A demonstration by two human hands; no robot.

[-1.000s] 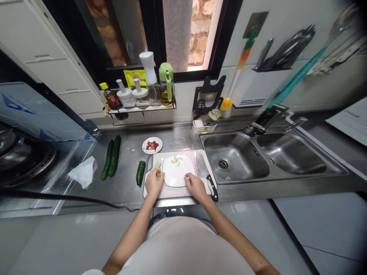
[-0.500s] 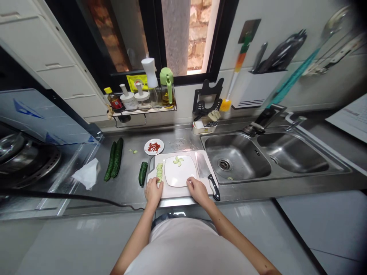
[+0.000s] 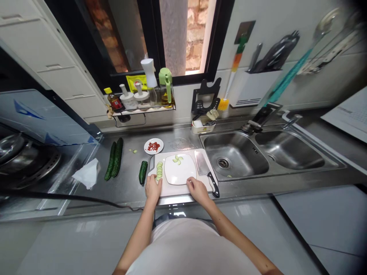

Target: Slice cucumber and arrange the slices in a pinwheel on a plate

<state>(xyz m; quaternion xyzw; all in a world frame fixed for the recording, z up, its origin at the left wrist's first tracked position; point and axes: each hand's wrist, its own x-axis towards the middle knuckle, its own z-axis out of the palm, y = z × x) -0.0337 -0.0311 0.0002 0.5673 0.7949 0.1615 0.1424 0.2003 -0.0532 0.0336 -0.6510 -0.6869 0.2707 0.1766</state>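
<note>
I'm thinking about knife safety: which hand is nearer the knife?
Right. The right hand is just left of the knife, near its handle; the left hand is farther off, across the square plate.

The left hand [image 3: 153,188] now sits nearer than a second ago, its thumb farther left of the white plate [image 3: 180,174], leaving more cucumber slices [image 3: 159,171] uncovered.
</note>
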